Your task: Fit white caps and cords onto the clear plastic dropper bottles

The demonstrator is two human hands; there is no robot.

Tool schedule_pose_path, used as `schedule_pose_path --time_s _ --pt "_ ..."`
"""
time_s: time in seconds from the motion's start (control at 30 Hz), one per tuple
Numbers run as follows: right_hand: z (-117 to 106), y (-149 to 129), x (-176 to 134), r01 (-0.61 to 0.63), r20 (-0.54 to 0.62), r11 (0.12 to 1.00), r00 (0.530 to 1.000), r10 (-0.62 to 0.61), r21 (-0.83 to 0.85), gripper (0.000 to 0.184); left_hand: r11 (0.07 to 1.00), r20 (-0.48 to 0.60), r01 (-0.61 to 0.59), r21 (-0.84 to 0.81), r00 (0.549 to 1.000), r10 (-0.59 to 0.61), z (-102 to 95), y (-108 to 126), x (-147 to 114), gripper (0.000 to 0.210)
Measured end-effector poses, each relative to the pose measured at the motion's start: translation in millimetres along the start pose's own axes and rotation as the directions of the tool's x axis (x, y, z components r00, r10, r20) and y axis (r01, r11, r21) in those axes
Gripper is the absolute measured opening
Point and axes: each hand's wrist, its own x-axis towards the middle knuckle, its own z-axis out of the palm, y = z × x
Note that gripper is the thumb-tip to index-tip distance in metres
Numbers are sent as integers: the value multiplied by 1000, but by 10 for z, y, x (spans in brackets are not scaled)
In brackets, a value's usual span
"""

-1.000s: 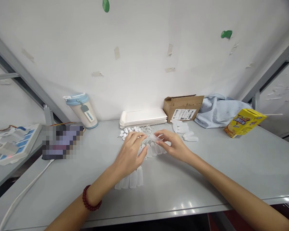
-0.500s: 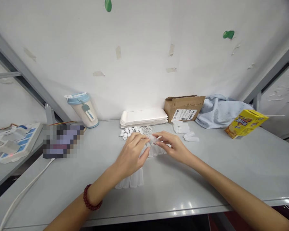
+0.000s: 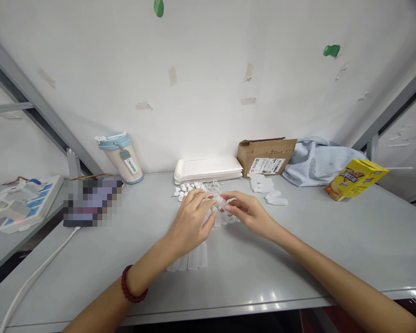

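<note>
My right hand (image 3: 251, 212) pinches a small translucent plastic tube (image 3: 222, 202) between thumb and fingers, just above the table. At the tube's left end are the curled fingertips of my left hand (image 3: 190, 219), with its thumb lower down and partly apart; whatever sits between them is too small to make out. More translucent tubes (image 3: 225, 218) lie in a row beneath my hands. Nearer to me, another row of tubes (image 3: 197, 258) lies partly under my left wrist. Small white caps (image 3: 185, 188) are heaped beyond my left fingers, beside a thin white string (image 3: 214, 186).
Against the wall stand a stack of white trays (image 3: 208, 169), a cardboard box (image 3: 268, 157) and a pale blue cloth (image 3: 322, 159). Loose translucent pieces (image 3: 263, 185) lie before the box. A yellow drink carton (image 3: 355, 180) is right; a tumbler (image 3: 121, 157), phone (image 3: 93, 203) and power strip (image 3: 38, 206) are left.
The whole view has shifted slightly to one side. Both hands keep nearly the same pose around the tube, with only small finger movements.
</note>
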Motion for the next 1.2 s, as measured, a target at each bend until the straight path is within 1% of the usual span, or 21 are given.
schedule_pose_path --time_s 0.17,0.33,0.43,0.47,0.53,0.6,0.67,0.73,0.83,0.9,0.97,1.2 --pt "15 -21 -10 -32 42 991 999 27 129 27 1000 22 9 -3 1000 -9 -5 18 -2 19" --pt "4 -7 -2 -101 85 957 993 81 272 30 999 -61 42 8 997 -42 26 3 2 17" --pt "-22 -32 15 -138 94 927 989 112 348 29 995 -115 86 -39 989 -91 42 -21 3 18" --pt "-31 -43 19 -153 96 917 987 126 367 29 991 -111 114 -71 986 -121 44 -26 2 19" --pt "-43 -62 25 -181 102 898 983 152 401 29 975 -71 179 -131 979 -189 42 -28 -1 19" --pt "-47 -68 25 -205 117 876 978 170 437 29 966 -45 200 -166 977 -210 33 -16 -2 19" --pt "-41 -61 21 -233 139 849 972 189 475 29 972 -73 147 -181 984 -163 20 7 2 21" --pt "-31 -46 15 -256 151 820 967 207 512 29 982 -107 57 -182 991 -78 7 31 11 25" --pt "-21 -20 7 -275 177 776 961 211 568 29 987 -95 -37 -154 995 23 -5 51 22 35" --pt "-21 -2 5 -284 208 749 958 197 598 29 990 -70 -66 -122 996 58 -4 50 24 40" --pt "-21 19 5 -293 229 732 955 191 615 29 991 -71 -87 -98 994 80 3 44 21 41" --pt "-1 69 9 -308 274 724 947 169 617 33 990 -88 -101 -93 992 93 31 46 5 37"
